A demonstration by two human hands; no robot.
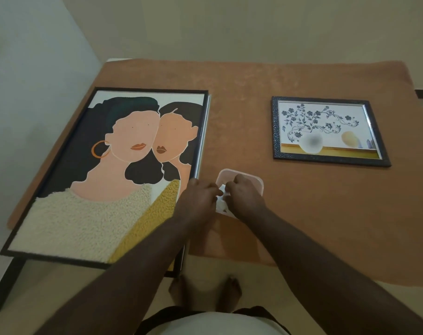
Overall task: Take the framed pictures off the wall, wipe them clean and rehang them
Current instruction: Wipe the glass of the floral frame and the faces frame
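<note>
Plain pale floor nearest the camera, bare feet (205, 290) on it, then a table w/ a brown cloth (254, 93) over it, pushed into a corner of cream walls. Both arms reach fwd over the near edge. Left hand (198, 198) and right hand (245, 193) sit close together, fingers curled, both pinching a small white wipe (222, 201) between them, looks like it's being wrung or folded, can't tell which. Hands hover right over a small clear tub (239, 175) w/ pinkish rim, resting on the cloth.

Big portrait picture (113, 175) lies flat just left of the hands, black frame, near corner overhanging the table edge. Small flower picture (329, 131) lies flat further back on the right, well apart from the tub.

Step, my read: both pics already off the wall, wipe being readied, wiping not yet begun. Next move prob needs the wipe squeezed so it doesn't drip, then one hand steadying a frame while the other wipes. Big one overhangs, so press lightly or it may tip.
</note>
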